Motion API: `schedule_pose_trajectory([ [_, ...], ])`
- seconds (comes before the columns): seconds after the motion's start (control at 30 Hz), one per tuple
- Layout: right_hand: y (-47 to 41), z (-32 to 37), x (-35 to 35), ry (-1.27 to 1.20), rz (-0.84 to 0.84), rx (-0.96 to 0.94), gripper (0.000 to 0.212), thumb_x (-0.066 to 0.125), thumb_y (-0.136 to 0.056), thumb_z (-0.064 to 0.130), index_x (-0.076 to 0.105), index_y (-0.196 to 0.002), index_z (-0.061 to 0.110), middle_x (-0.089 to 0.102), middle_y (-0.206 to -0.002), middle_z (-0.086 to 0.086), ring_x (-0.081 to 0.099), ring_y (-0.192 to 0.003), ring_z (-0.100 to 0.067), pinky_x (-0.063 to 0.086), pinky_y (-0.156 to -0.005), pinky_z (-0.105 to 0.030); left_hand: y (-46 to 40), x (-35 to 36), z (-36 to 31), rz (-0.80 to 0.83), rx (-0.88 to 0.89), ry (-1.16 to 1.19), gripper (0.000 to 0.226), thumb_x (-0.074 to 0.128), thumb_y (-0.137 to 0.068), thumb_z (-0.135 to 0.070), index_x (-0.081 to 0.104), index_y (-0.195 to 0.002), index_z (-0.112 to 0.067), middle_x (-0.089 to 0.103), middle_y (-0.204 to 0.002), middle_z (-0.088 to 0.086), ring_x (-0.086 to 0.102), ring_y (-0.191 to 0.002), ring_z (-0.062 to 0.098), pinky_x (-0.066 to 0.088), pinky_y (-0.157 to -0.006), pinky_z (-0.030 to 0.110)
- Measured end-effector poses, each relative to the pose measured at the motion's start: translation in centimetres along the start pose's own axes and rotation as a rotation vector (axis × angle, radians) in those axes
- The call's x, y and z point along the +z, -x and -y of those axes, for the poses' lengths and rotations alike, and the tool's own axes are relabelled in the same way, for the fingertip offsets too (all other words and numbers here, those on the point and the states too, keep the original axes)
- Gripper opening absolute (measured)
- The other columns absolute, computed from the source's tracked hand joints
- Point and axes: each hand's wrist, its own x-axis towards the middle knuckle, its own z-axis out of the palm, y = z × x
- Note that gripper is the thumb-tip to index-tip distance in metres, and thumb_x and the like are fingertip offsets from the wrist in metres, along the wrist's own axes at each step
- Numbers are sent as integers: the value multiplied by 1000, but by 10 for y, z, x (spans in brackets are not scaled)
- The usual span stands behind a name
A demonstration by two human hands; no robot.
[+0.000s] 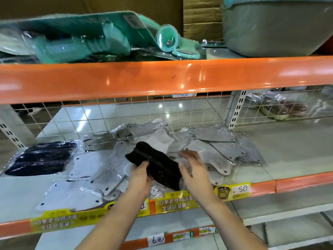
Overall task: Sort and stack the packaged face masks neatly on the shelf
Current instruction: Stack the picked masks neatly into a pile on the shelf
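My left hand [139, 175] grips a black packaged mask [158, 165] by its lower left edge, holding it just above the pile. My right hand [193, 168] hovers beside the pack's right end with fingers relaxed and spread, holding nothing. Grey packaged masks [214, 148] lie fanned out loosely on the shelf [288, 150] behind and right of my hands. White and pale grey packs [93, 170] spread to the left. A stack of dark navy packs [41, 157] sits at the far left of the shelf.
An orange beam [162, 78] runs overhead, with teal packaged goods [86, 40] and a grey basin [277, 27] on the upper shelf. A white wire grid [144, 112] backs the mask shelf. Yellow price labels [232, 191] line its front edge. Bare shelf surface lies to the right.
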Motion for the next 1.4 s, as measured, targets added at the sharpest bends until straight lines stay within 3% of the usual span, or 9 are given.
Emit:
schedule_pose_trajectory([
  [0.13,4,15,33,434,204,-212,60,59,-78,43,54,-130,14,53,-135,-3,53,-121,-21,43,-101,-37,9,-3,-6,50,-17,190,25,31,-95,7,56,-97,2,63,-85,17,59,-83,27,50,-70,32],
  [0.23,0,21,54,492,209,-194,60,60,-68,15,58,-127,8,62,-124,-9,62,-110,-25,50,-96,-37,6,-14,-12,100,38,171,25,32,-94,7,55,-104,8,66,-89,20,63,-82,25,57,-67,29],
  [0.4,-13,41,82,536,229,-170,48,49,-66,15,69,-110,9,71,-103,-6,70,-87,-22,56,-75,-29,-6,-45,-34,69,158,-4,23,40,-92,9,54,-110,9,63,-101,24,69,-74,21,56,-59,23],
  [0.53,-23,58,101,536,265,-189,62,83,-49,12,69,-109,6,71,-102,-7,70,-84,-21,55,-70,-26,-10,-72,-59,73,281,-223,19,46,-94,6,58,-106,-2,66,-100,16,65,-95,28,56,-73,25],
  [0.7,-36,89,132,480,274,-151,57,63,-79,1,50,-134,3,55,-134,-17,57,-118,-31,47,-97,-36,-19,-124,-95,-196,828,-962,78,62,-91,-23,13,-151,-14,20,-157,4,17,-144,17,19,-113,27],
  [0.83,-44,125,157,480,348,-152,58,42,-95,8,22,-150,11,28,-154,-7,26,-141,-21,20,-112,-27,-47,-171,-118,24,1436,-1609,64,70,-76,-38,52,-130,-10,55,-135,10,40,-132,23,26,-111,44],
  [1.0,-45,163,203,473,428,-239,58,42,-93,4,25,-149,11,31,-152,-7,28,-140,-23,21,-112,-31,-68,-218,-149,-36,1493,-1697,41,57,-75,2,69,-111,-11,69,-115,4,61,-114,24,35,-107,49],
  [1.2,-47,195,257,493,399,-327,53,42,-94,5,32,-145,9,32,-151,-7,27,-140,-24,13,-115,-31,-83,-265,-194,-70,1356,-1751,43,38,-80,-4,71,-107,-5,71,-108,8,66,-105,23,34,-105,42],
  [1.4,-52,220,312,502,339,-313,55,77,-47,6,74,-101,12,72,-104,-6,69,-94,-22,53,-86,-37,-112,-307,-225,-157,1158,-1873,47,36,-77,-4,70,-109,-4,70,-111,10,65,-108,26,25,-110,38],
])
